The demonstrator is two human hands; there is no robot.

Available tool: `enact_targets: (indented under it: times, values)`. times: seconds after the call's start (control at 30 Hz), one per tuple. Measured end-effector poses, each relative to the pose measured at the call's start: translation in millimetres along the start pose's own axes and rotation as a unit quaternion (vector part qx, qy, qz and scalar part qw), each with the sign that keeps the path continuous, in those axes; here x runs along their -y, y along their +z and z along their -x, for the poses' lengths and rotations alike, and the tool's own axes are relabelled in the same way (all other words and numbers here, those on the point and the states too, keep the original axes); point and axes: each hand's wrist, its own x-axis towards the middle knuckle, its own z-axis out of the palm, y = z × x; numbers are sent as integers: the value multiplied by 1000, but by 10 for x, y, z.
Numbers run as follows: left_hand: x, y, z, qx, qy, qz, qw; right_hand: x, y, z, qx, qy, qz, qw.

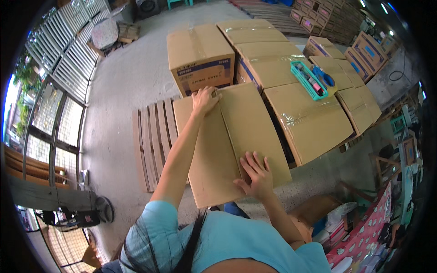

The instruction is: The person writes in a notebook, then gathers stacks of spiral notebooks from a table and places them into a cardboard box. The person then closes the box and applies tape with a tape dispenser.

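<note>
A large brown cardboard box [248, 118] lies in front of me, its two top flaps meeting along a lengthwise seam. My left hand [205, 101] is at the box's far edge by the seam, fingers curled and closed. What it grips, if anything, is too small to make out. Nearer me, my right hand [257, 175] rests flat on the top beside the near end of the seam, fingers spread and holding nothing. Just past the far edge stands a taller taped box [200, 50] with a dark printed band.
More taped boxes [309, 123] stand close on the right. On them sit a teal plastic basket [309, 81] with small items and a blue-handled tool [324, 78]. A wooden pallet [152, 141] shows at the left. A metal-framed gate [59, 113] stands further left.
</note>
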Motion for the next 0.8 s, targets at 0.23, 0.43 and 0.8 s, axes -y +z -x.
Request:
enact_targets:
  times: [0.23, 0.43, 0.8]
  values:
    - [163, -36, -176, 33, -2, -22, 999, -333, -390, -617, -80, 23, -80, 993]
    - [104, 35, -257, 71, 33, -39, 996, -407, -129, -1419, -10, -90, 117, 989]
    - [284, -152, -547, 234, 0, -3, 972, -444, -17, -984, 151, -53, 163, 973]
